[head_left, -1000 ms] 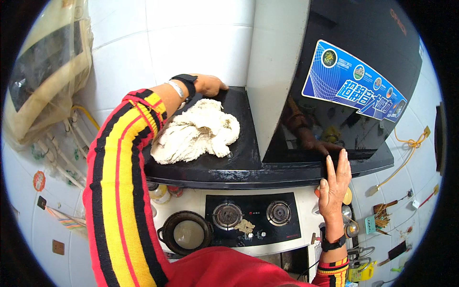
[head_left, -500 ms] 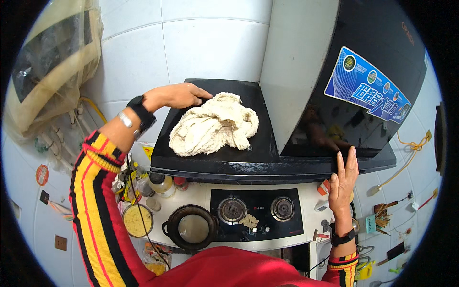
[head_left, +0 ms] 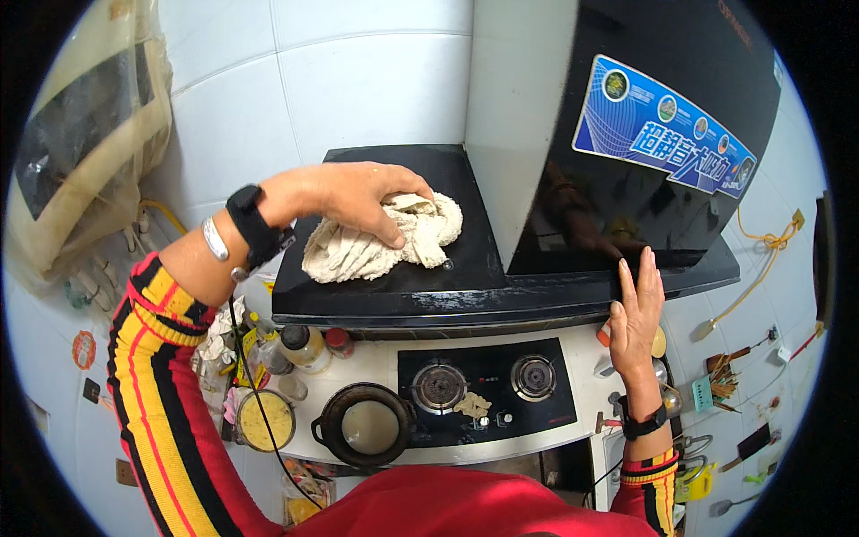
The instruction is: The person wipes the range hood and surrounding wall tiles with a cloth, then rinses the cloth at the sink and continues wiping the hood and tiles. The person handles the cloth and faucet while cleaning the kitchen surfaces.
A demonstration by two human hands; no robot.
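Left hand (head_left: 369, 199) lies over the cream cloth (head_left: 349, 257), which stretches along the range hood's (head_left: 385, 306) front edge, near its left corner — thumb spread, pinching I can't tell; right hand (head_left: 635, 331), straight-fingered, farther off.

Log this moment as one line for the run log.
left hand: on crumpled cloth atop range hood | right hand: outstretched at hood's front edge | below: dark pot, two-burner stove

Crumpled, cream-coloured cloth (head_left: 353, 257), loosely bunched on the black range hood's ledge (head_left: 480, 255)
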